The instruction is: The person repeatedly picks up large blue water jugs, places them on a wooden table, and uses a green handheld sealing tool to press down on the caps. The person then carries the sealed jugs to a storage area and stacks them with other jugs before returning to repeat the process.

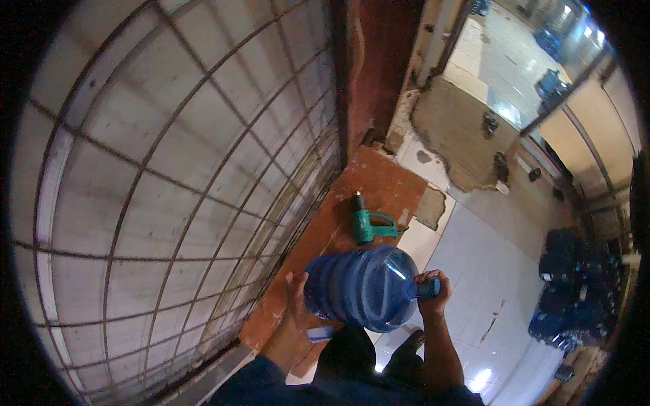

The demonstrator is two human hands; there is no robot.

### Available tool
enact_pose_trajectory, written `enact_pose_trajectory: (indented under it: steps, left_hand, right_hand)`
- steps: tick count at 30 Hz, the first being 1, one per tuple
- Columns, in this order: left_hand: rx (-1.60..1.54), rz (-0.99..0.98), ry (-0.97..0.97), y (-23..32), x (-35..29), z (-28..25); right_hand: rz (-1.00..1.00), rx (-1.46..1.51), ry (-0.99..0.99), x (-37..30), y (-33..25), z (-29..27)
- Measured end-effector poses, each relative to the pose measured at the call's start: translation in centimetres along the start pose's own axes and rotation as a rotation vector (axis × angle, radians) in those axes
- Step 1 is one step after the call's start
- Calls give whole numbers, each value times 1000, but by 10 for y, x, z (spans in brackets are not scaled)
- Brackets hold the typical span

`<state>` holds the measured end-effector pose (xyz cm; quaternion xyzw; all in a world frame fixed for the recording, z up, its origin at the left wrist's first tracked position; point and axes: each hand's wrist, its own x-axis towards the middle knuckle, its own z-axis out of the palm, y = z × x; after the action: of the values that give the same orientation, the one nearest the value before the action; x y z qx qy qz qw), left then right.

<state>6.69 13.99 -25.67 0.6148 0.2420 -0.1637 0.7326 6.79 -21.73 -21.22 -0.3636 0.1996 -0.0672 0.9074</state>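
Right hand (440, 292) is gripping the jug (362, 285) at its neck; left hand (296, 287) is touching the base, can't tell finger closure. Jug's lying sideways between them, near the heat gun (366, 229).

The large bottle (359, 287) is a translucent blue, ringed with darker and lighter bands, and its neck end (428, 289) is a deeper teal-blue. Just beyond the bottle, the heat gun (365, 229) is green with a black barrel and a pale metallic tip. Under the bottle, the tabletop (389, 179) is reddish brown, flecked with pale scuffs. Left of the bottle, whitish panels (203, 162) carry a dark brown grid. Right of it, the floor tiles (467, 254) are pale bluish white, and the stacked bottles (575, 294) dark blue.
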Motion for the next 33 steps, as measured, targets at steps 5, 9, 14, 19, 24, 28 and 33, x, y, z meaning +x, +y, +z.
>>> enact_pose_trajectory:
  steps: [5, 9, 14, 19, 24, 28, 33]
  left_hand:
    - [-31, -103, -59, -3, 25, 24]
    - [12, -115, -79, 8, -2, 43]
    - [100, -145, -110, 36, -45, 64]
    - [204, -131, -209, 70, -73, 132]
    - [276, -57, -376, 92, -100, 245]
    - [311, -44, -484, 90, -141, 333]
    - [357, -39, -608, 67, -183, 459]
  right_hand:
    - [-160, -54, -9, -12, 4, -29]
    - [-16, 86, 287, -38, -16, -27]
    - [-67, 516, 507, -136, -66, -73]
    - [-350, 630, 609, -230, -141, -101]
    - [-656, 352, 585, -305, -305, -61]
    - [-901, 341, 505, -361, -369, -82]
    - [-983, 551, 590, -384, -420, -162]
